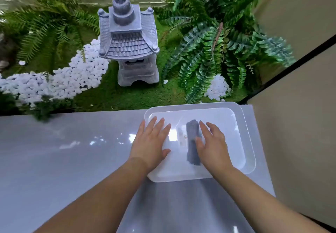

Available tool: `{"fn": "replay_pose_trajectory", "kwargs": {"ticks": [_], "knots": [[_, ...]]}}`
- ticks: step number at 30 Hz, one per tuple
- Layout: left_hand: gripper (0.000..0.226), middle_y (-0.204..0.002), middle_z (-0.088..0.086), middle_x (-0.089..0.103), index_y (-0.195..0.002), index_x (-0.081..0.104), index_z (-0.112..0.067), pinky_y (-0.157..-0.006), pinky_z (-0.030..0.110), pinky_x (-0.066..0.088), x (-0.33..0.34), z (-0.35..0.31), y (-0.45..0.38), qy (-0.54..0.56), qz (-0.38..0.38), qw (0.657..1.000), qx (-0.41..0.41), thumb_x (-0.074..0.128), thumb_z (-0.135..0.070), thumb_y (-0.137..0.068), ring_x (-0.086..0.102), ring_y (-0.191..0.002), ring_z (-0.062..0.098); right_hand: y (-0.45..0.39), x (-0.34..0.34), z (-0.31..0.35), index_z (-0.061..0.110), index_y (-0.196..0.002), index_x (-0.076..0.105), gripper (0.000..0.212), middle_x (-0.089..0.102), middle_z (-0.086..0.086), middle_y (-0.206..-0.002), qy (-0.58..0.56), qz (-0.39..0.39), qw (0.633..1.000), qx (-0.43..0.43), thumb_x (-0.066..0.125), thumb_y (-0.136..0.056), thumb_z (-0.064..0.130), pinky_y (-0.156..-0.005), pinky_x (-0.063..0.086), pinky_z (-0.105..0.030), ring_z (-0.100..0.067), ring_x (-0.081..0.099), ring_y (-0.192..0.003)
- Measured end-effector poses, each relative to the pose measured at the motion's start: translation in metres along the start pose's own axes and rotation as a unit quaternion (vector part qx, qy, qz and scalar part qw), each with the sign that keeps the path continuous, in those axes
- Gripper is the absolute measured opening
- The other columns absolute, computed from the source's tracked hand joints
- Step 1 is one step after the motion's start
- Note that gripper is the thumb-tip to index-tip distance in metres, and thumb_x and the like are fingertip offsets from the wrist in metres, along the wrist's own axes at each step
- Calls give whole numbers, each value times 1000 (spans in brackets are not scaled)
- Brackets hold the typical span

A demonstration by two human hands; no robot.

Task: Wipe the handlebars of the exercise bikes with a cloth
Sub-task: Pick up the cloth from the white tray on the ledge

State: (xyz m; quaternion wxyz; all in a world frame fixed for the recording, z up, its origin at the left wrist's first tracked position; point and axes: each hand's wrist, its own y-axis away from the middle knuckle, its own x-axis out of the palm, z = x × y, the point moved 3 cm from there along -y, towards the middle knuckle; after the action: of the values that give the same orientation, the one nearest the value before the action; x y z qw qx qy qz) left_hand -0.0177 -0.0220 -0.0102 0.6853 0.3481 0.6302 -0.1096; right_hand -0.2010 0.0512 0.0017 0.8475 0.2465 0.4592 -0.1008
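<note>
A translucent white plastic box (243, 138) with its lid on stands on a glossy grey ledge (54, 160). Through the lid I see a dark grey rolled cloth (192, 138) lying inside. My left hand (151, 142) lies flat on the lid's left part, fingers straight and spread. My right hand (212, 145) rests flat on the lid just right of the cloth, fingers straight. Neither hand grips anything. No exercise bike is in view.
Beyond the ledge lies an indoor garden: a grey stone pagoda lantern (129, 45), white pebbles (72, 78), moss and ferns (218, 47). A beige wall panel (300, 123) with black trim stands close on the right.
</note>
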Motion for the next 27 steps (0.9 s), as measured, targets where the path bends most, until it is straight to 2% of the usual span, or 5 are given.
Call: {"fn": "replay_pose_trajectory", "kwargs": {"ticks": [10, 19, 23, 25, 27], "knots": [[77, -160, -2, 2, -151, 8, -30, -112, 45, -18, 30, -1, -11, -25, -4, 999, 21, 37, -64, -88, -5, -146, 23, -25, 37, 1, 32, -146, 31, 62, 40, -7, -114, 29, -27, 999, 21, 53, -91, 47, -90, 43, -35, -24, 42, -104], [74, -160, -4, 0, -151, 10, -30, -113, 44, -15, 23, 0, -9, -1, 11, 1000, 16, 40, -60, -90, -6, -146, 20, -33, 34, 7, 27, -149, 27, 57, 48, -13, -115, 77, 29, 996, 33, 49, -96, 32, -85, 47, -36, -29, 53, -102], [72, -160, -6, -1, -150, 11, -32, -112, 42, -16, 10, 6, 8, 19, 4, 1000, 8, 41, -57, -90, -7, -146, 18, -31, 15, 7, 21, -140, 46, 46, 54, -17, -111, -39, 53, 997, 42, 49, -94, 17, -84, 49, -35, -35, 59, -96], [71, -160, -7, -1, -150, 12, -32, -112, 41, -16, 0, 9, 21, 25, 5, 1000, 3, 42, -56, -90, -8, -146, 17, -21, 1, 9, 19, -130, 56, 40, 54, -12, -106, -105, 60, 992, 40, 50, -91, 14, -75, 49, -29, -33, 59, -89], [71, -160, -7, -3, -150, 11, -33, -113, 41, -15, -12, 12, 34, 40, 14, 999, -4, 42, -55, -90, -7, -146, 17, -9, -14, 16, 18, -136, 53, 48, 58, -7, -110, -143, 76, 986, 36, 52, -89, 10, -71, 50, -29, -33, 64, -93]]}}
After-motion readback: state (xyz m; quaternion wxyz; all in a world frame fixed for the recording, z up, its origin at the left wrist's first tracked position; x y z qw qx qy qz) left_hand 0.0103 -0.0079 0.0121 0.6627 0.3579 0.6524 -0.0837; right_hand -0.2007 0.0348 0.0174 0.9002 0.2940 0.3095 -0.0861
